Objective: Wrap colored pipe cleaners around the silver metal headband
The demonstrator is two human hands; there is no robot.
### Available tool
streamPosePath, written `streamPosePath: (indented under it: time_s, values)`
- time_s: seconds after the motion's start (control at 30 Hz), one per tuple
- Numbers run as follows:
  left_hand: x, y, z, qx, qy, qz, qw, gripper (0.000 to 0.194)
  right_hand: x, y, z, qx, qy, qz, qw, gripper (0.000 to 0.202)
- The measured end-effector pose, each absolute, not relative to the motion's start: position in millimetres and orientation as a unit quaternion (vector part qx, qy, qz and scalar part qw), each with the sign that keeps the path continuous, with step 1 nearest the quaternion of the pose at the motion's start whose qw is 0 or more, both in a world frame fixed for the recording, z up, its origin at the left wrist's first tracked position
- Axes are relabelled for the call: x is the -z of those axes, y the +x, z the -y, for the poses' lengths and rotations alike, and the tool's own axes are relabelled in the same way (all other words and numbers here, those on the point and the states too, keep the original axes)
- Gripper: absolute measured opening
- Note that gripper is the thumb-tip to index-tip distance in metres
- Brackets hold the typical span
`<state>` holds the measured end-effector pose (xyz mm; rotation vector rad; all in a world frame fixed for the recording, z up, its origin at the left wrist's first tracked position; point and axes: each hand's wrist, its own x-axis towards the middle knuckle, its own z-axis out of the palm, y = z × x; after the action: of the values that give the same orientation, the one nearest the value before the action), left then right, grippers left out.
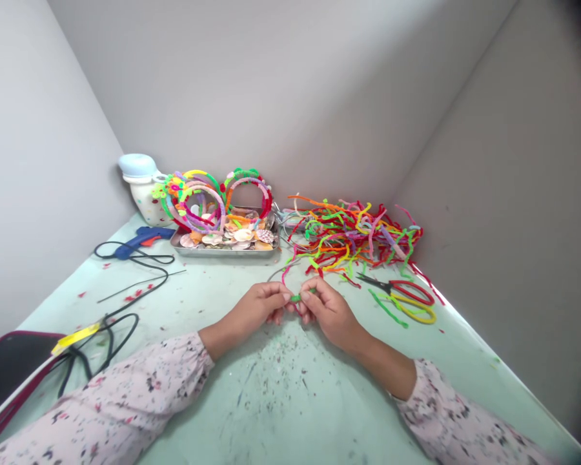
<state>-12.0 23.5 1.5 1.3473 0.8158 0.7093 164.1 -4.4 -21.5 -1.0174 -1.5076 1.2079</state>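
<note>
Observed: left hand (pixel 266 302) and right hand (pixel 326 307) both have their fingers closed in a pinch on a green stem (pixel 295 298), mid-worktop (pixel 358 413). Hoops (pixel 221 210) at eleven o'clock, over the shell tray (pixel 227 252), appear finished; the held piece does not. Loose stems (pixel 353 236) at one await use; scissors (pixel 391 287) lie at three.

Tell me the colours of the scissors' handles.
One red handle and one yellow handle, best seen in the head view.
</note>
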Motion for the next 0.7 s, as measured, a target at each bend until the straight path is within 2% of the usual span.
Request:
streamPosePath:
  time_s: [0.7]
  values:
    - [2.9, -15.2, -26.9, -0.305, 0.590, -0.341, 0.665, 0.023, 20.7, 164.8, 3.4, -0.483, -0.417, 0.620, 0.456, 0.018]
